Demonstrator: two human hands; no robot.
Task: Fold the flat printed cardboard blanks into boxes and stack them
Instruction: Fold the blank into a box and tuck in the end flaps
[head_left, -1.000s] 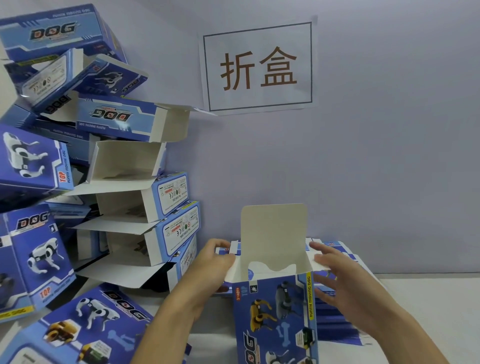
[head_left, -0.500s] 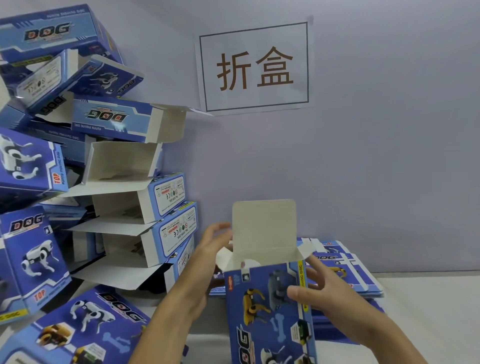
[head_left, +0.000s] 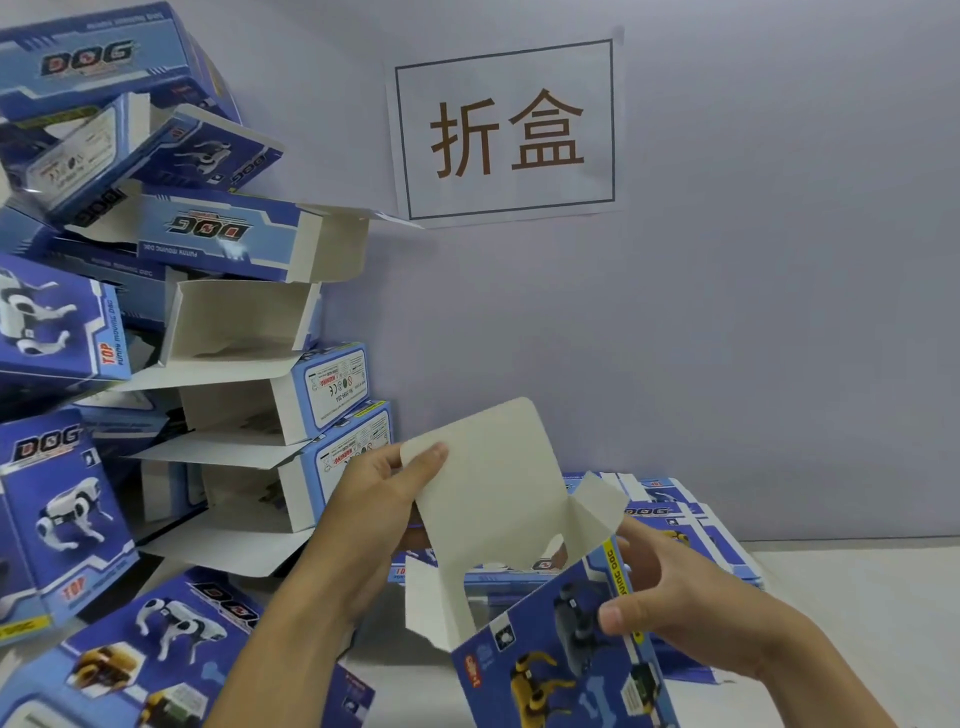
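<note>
Box (head_left: 561, 660), low centre of frame, is steadied by the right hand (head_left: 691, 618) clasping its side so the left hand (head_left: 384, 499) can pinch the flap (head_left: 488, 483) for folding.

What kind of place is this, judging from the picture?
Probably a box-folding workstation: a paper sign on the wall, a pile of folded boxes at left, and flat blanks stacked on the table.

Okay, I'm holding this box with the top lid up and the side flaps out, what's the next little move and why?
Probably fold the two small side flaps inward first. The left hand pinches the raised lid by its corner, while the right hand grips the box body. Both the left flap and the right flap stick outward, so the lid likely cannot tuck in cleanly until they go down.
</note>
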